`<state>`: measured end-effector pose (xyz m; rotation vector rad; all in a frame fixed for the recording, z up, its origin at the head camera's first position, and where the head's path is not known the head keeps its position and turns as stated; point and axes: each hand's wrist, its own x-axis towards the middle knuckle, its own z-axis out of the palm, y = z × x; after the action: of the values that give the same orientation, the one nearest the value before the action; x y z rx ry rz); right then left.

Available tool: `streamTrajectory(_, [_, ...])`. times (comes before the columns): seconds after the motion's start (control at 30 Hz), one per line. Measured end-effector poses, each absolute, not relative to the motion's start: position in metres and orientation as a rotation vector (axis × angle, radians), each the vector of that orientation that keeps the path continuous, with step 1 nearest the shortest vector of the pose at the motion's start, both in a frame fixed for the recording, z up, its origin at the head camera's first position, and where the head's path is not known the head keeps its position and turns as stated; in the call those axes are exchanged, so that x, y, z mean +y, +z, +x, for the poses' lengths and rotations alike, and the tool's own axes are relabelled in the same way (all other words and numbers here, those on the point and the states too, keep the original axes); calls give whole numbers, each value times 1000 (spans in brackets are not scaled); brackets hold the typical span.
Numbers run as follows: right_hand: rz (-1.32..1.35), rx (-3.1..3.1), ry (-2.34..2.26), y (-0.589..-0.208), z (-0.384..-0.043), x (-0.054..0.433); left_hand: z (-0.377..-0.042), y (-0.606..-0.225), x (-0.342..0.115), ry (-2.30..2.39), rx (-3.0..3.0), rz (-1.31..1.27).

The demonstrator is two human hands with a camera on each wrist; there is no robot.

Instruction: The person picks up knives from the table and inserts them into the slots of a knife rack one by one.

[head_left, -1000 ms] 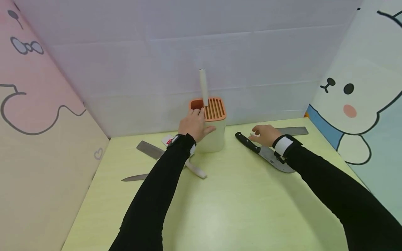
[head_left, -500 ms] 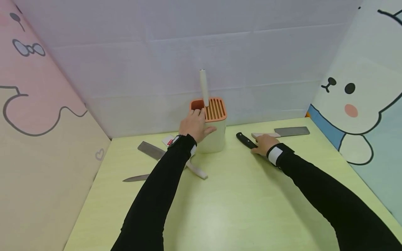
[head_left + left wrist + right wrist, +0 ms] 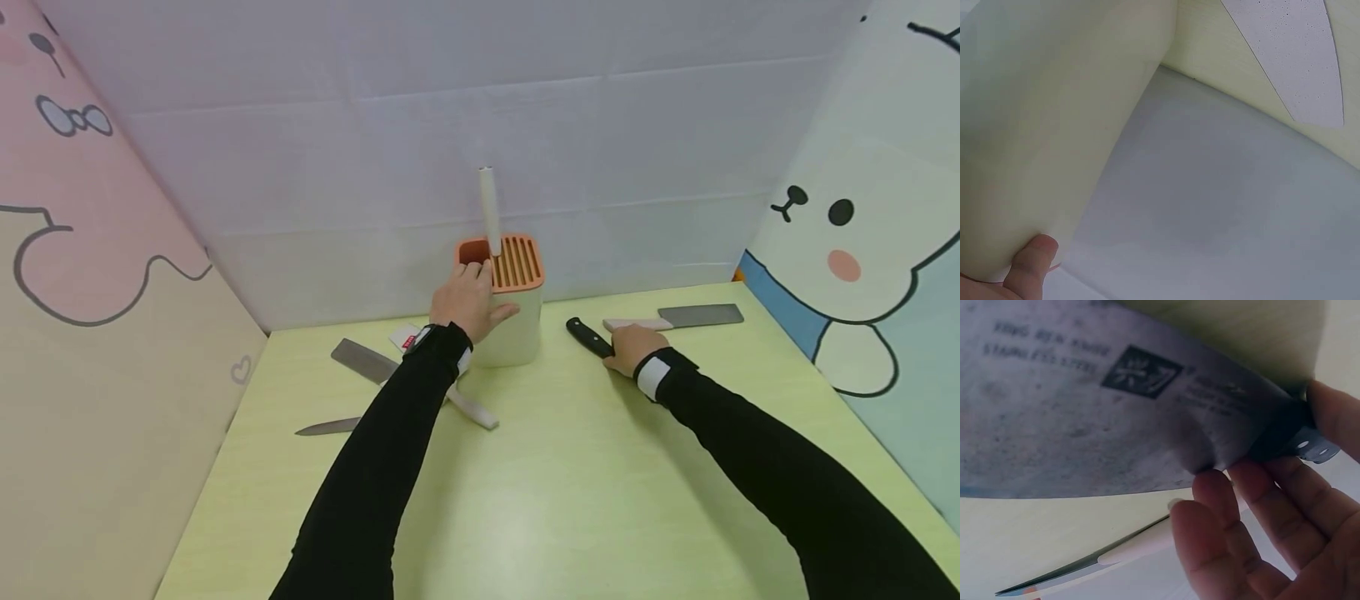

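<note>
L hand (image 3: 467, 302), ctr frame, grips knife block (image 3: 522, 333) by rim, prob. to steady it; R hand (image 3: 636, 348), ctr-right, pinches knife (image 3: 587, 337) near handle-blade join, prob. for control.

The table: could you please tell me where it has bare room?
Bare: the front stretch between left sleeve and right sleeve, and a narrow gap between holder and black-handled knife. Crowded: left of the holder (blades, card) and around the right hand.

There are four blades (image 3: 365, 360), one holder (image 3: 522, 329), two hands (image 3: 467, 302).
</note>
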<state>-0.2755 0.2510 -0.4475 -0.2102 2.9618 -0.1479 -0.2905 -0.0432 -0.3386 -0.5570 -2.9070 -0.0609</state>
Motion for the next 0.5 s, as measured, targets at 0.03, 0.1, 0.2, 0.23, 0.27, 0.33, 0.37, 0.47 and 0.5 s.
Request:
streamTrajectory(0.03, [-204,2963,-141,-447,-275,250,-291,-339,-44,-61,-2907,-555])
streamTrajectory(0.1, [-193,2968,-130,-448,-274,248,-292,-340,-44,-66,-2905,-555])
streamTrajectory(0.2, [-181,2985,-111,-449,-274,247,-292,-341,-45,-67,-2898,-557])
streamTrajectory(0.23, [-178,2989,-105,-449,-274,246,-293,-341,-45,-70,-2894,-557])
streamTrajectory(0.27, [-175,2993,-94,-450,-274,246,-293,-341,-45,-70,-2894,-559])
streamTrajectory(0.33, [-167,2993,-77,-450,-274,245,-293,-341,-45,-67,-2896,-562])
streamTrajectory(0.37, [-169,2992,-67,-450,-274,244,-292,-340,-45,-64,-2895,-564])
streamTrajectory(0.47, [-168,2996,-52,-449,-274,244,-291,-339,-46,-49,-2899,-571])
streamTrajectory(0.5, [-169,2999,-53,-449,-273,244,-290,-339,-46,-46,-2896,-574])
